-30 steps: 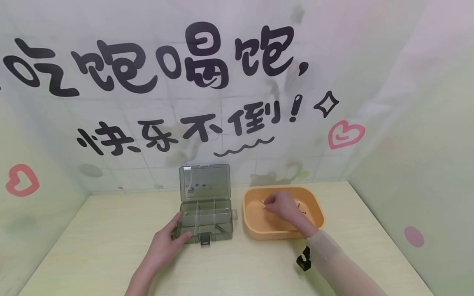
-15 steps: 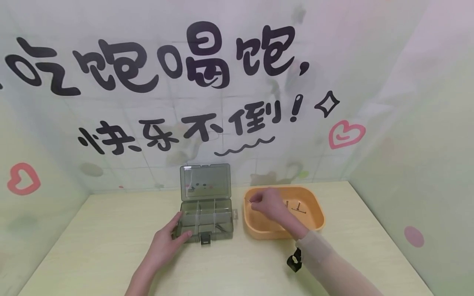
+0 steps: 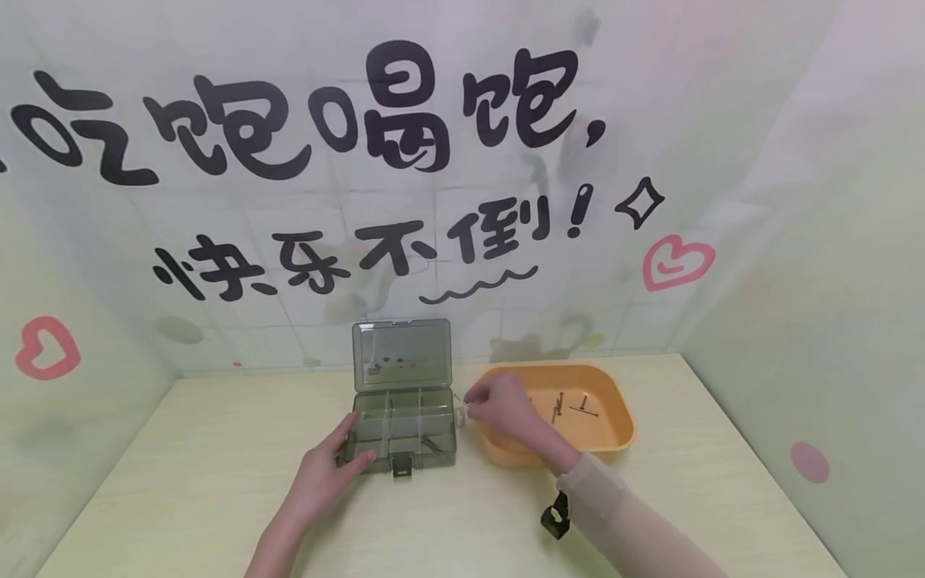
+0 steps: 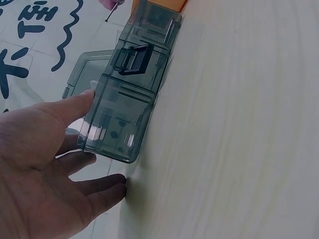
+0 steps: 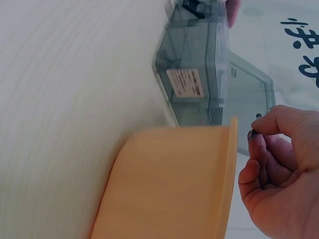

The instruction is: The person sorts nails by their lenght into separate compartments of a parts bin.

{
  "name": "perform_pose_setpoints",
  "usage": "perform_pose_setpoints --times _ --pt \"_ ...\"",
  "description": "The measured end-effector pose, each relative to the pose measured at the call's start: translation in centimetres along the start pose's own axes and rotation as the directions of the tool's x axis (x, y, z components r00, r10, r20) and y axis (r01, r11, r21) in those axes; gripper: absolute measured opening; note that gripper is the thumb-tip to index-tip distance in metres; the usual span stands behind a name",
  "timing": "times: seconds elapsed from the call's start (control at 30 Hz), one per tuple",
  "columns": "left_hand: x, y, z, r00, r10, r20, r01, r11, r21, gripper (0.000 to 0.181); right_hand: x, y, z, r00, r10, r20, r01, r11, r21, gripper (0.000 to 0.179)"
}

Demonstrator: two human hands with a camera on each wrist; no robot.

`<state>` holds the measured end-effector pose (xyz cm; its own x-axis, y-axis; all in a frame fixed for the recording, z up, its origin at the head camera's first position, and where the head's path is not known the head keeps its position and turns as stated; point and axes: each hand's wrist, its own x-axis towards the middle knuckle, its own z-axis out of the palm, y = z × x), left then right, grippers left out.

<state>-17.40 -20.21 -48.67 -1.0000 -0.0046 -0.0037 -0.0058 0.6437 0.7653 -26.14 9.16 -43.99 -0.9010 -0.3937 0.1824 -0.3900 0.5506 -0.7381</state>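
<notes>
My left hand (image 3: 325, 474) holds the left end of a smoky-grey clear compartment box (image 4: 112, 117), with the thumb at its front edge and a finger at the back left. The box's lid (image 3: 402, 357) stands raised, and small dark pieces (image 3: 431, 444) lie in the front right compartment. My right hand (image 3: 502, 408) pinches a thin metal screw (image 3: 460, 400) between thumb and fingertip. It is in the air between the box and an orange tray (image 3: 614, 441), close to the box's right side. Part of the tray's left side is hidden by the hand.
Several loose screws (image 3: 560, 404) lie in the orange tray, right of the box on the pale wooden table (image 3: 448, 522). Printed walls stand behind and on both sides. A black strap piece (image 3: 556, 518) hangs at the right sleeve.
My right hand has moved left from inside the tray, past its left rim, toward the box, carrying the screw. More screws in the tray now show. The left hand and box stay put.
</notes>
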Motion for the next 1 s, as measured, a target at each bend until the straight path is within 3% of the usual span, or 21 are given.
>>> perform_pose_setpoints --times 0.3,1.0 --pt "-0.1 0.0 0.0 1.0 0.008 -0.007 -0.008 1.0 -0.007 0.079 -0.1 -1.3 1.6 0.998 0.046 0.05 -0.05 0.994 0.092 0.013" --pt "-0.1 0.2 0.0 1.0 0.01 -0.008 -0.01 1.0 0.002 0.079 0.3 -2.6 4.0 0.998 0.051 0.025 -0.051 0.999 -0.006 0.011"
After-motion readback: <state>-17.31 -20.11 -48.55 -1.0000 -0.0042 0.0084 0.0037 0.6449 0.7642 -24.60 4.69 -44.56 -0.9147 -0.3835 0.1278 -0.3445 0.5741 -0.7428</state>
